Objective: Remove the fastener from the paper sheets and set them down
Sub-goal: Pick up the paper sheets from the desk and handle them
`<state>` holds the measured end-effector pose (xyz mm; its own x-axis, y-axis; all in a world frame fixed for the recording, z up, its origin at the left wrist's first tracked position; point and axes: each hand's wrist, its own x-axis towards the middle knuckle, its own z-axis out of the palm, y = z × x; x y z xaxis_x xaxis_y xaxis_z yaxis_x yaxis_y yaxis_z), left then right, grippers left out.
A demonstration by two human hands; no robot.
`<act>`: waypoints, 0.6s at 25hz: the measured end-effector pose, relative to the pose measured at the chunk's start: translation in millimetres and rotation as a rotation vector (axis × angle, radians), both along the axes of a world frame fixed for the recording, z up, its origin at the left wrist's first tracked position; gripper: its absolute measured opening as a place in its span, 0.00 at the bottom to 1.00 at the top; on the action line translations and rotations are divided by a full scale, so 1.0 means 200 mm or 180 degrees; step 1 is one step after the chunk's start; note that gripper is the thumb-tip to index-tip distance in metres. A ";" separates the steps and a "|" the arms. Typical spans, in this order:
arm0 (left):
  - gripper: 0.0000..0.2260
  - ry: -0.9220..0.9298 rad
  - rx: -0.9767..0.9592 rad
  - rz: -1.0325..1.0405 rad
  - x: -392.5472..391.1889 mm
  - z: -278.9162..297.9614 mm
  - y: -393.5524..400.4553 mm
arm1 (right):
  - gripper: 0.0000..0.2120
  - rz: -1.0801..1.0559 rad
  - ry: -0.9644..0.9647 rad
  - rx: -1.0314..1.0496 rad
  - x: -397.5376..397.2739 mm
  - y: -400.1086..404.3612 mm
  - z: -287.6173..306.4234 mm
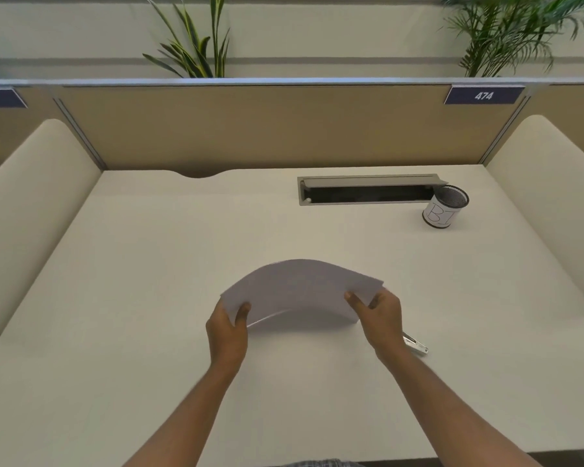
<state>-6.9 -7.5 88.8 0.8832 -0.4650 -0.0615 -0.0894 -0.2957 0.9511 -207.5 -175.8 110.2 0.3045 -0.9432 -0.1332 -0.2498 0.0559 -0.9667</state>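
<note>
A thin stack of white paper sheets (300, 288) arches upward above the middle of the desk, held at both near corners. My left hand (228, 326) pinches the near left corner and my right hand (378, 315) pinches the near right edge. No fastener shows on the sheets from this angle. A small metal tool, perhaps a staple remover (415, 343), lies on the desk just behind my right wrist, partly hidden by it.
A black mesh pen cup (445, 205) with a white label stands at the back right. A grey cable tray slot (368, 189) is set into the desk (132, 281) beside it. Tan partition panels and cream side dividers enclose the desk.
</note>
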 end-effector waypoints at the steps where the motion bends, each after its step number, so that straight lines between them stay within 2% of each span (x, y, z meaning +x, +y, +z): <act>1: 0.07 -0.0220 0.0041 -0.0033 0.02 0.04 -0.01 | 0.17 -0.0033 -0.0047 -0.0209 0.00 -0.02 0.05; 2: 0.05 -0.0513 0.0077 -0.0129 0.04 0.09 -0.03 | 0.21 -0.0005 -0.0023 -0.0553 0.01 -0.05 0.11; 4: 0.09 -0.1088 0.0110 -0.0405 0.09 0.21 -0.08 | 0.28 0.0291 0.0413 -0.1543 0.03 -0.12 0.23; 6: 0.13 -0.1592 0.0070 -0.0711 0.13 0.33 -0.13 | 0.29 0.0683 0.1138 -0.2411 0.07 -0.17 0.30; 7: 0.13 -0.1894 0.0058 -0.0856 0.14 0.38 -0.17 | 0.28 0.0840 0.1357 -0.2568 0.09 -0.17 0.32; 8: 0.14 -0.2199 0.0035 -0.0983 0.14 0.43 -0.20 | 0.27 0.0973 0.1375 -0.2514 0.10 -0.17 0.33; 10: 0.12 -0.2674 -0.0107 -0.1016 0.13 0.49 -0.24 | 0.19 0.1121 0.1036 -0.2183 0.14 -0.16 0.33; 12: 0.12 -0.2926 -0.0137 -0.0624 0.08 0.51 -0.24 | 0.09 0.1037 0.0725 -0.1876 0.14 -0.14 0.32; 13: 0.18 -0.2856 -0.0100 -0.0341 0.06 0.51 -0.22 | 0.12 0.0943 0.0593 -0.1617 0.14 -0.14 0.30; 15: 0.34 -0.2158 -0.0218 0.0181 0.05 0.46 -0.17 | 0.13 0.0779 0.0225 -0.0993 0.12 -0.12 0.27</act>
